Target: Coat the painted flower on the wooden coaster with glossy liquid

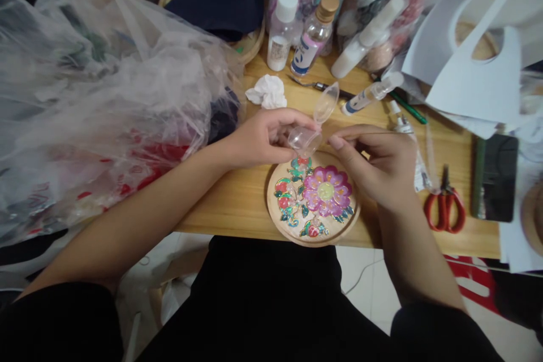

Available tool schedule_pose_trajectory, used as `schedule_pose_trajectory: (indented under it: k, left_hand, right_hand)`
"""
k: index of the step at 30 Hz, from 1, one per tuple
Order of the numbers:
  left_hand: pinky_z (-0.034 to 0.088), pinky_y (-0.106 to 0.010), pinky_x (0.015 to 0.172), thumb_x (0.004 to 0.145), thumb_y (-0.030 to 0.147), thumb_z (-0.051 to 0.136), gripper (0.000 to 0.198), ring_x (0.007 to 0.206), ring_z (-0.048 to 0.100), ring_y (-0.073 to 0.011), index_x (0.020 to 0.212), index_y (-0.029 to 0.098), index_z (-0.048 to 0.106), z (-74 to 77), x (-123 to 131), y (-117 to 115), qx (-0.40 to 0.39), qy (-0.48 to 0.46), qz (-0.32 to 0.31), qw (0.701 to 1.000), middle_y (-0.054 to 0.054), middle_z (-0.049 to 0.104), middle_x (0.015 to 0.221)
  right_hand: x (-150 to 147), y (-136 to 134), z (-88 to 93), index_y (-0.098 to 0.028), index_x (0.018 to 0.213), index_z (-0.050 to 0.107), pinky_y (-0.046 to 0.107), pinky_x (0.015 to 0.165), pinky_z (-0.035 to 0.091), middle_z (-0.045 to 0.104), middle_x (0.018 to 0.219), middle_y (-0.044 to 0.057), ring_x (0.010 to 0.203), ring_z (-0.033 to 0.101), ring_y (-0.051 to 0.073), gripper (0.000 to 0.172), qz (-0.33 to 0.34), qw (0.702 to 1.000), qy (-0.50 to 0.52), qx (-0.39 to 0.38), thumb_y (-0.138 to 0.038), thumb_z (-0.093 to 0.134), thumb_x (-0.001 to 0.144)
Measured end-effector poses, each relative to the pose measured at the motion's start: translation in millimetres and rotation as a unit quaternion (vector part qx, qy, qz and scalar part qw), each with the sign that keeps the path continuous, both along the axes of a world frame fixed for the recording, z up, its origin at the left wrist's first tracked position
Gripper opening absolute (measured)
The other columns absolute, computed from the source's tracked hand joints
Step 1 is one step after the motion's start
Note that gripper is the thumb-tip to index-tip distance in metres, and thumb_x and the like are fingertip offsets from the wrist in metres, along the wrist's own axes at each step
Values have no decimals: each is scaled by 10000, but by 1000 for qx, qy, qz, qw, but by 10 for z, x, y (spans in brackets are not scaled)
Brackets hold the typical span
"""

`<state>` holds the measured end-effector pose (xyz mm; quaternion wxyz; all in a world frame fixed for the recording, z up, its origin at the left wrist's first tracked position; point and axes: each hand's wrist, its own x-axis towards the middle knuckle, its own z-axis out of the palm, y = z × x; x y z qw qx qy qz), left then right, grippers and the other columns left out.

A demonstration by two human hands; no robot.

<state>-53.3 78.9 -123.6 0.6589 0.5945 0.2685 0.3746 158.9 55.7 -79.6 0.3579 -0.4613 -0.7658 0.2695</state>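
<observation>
My left hand grips a small clear plastic cup, tilted, with its hinged lid flipped up. Just right of the cup is my right hand, thumb and forefinger pinched together. Something thin seems to run along its fingers, but I cannot make out what. Below both hands lies a round wooden plaque near the table's front edge. It carries a raised pink-purple flower with a yellow centre, plus smaller red and green motifs with gold outlines. The cup hangs over the plaque's far rim.
Several bottles stand at the back beside crumpled tissue. A black-handled tool lies near a small vial. Red-handled pliers, a phone and white paper are rightward. Clear plastic bags crowd the left.
</observation>
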Motion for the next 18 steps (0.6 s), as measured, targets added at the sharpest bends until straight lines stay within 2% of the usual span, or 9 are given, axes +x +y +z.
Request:
schedule_pose_trajectory:
  k: [2,7,11,14,18]
  left_hand:
    - [562,-265,839,699,134,754,387,1034,675,-171,1069,178,650,-5,0,1,1,-2,1,1000,-42,687,1138]
    - [551,-243,828,684,94,740,397,1002,682,-144,1058,187,644,-22,-1,6,-2,-24,0,1000,-33,697,1112]
    - [553,-236,816,678,79,730,389,969,687,-140,1046,161,635,0,-7,5,-18,-9,2,1000,-48,699,1098]
    - [553,-231,815,674,84,723,376,962,687,-138,1033,158,636,24,-6,3,-25,-4,6,1000,-44,700,1085]
    - [557,-234,822,671,113,735,376,982,683,-145,1031,160,637,41,3,-1,-32,9,19,999,-44,698,1097]
  right_hand:
    - [-14,-8,-21,-200,703,698,232,433,351,684,675,-8,489,506,74,171,-26,999,35,-32,-229,662,867]
    - [8,-4,-61,-217,715,707,260,484,390,667,672,0,537,524,102,143,-79,987,111,-89,-271,687,846]
    - [75,17,-3,-210,695,706,248,471,349,603,601,-29,482,435,75,119,-100,974,166,-121,-207,672,809]
    - [114,29,60,-200,631,673,234,448,305,558,545,-38,472,414,70,154,-79,982,110,-130,-166,657,781]
    - [121,28,72,-196,614,631,234,451,307,533,517,-39,478,428,77,183,-55,990,23,-131,-178,645,796]
